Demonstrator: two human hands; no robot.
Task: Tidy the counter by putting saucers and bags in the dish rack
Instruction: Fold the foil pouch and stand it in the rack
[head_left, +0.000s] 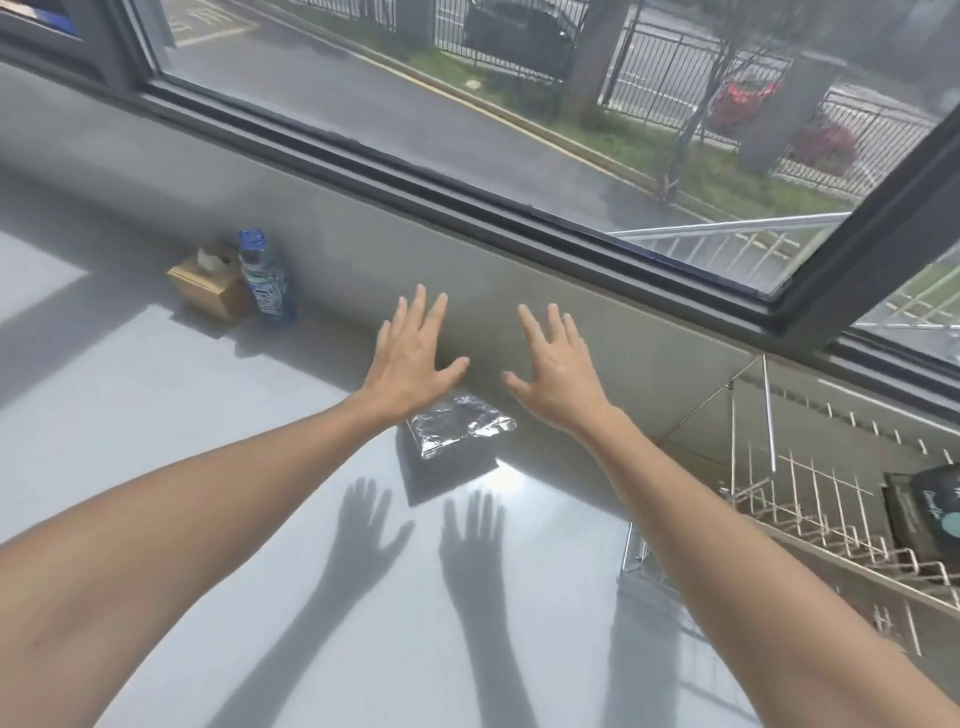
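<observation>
A shiny silver foil bag (457, 426) lies on the white counter (208, 467) near the wall, between my two wrists. My left hand (413, 356) hovers above and just left of it, palm down, fingers spread, holding nothing. My right hand (558, 371) hovers to the bag's right in the same spread pose, empty. A metal wire dish rack (810, 499) stands at the right, partly behind my right forearm. A dark packet (930, 506) with a teal mark lies in the rack at the far right edge. No saucer is in view.
A brown tissue box (208, 286) and a blue-capped water bottle (265, 280) stand at the back left against the wall. A large window (467, 104) runs above the low grey wall. Both hands cast shadows on the counter.
</observation>
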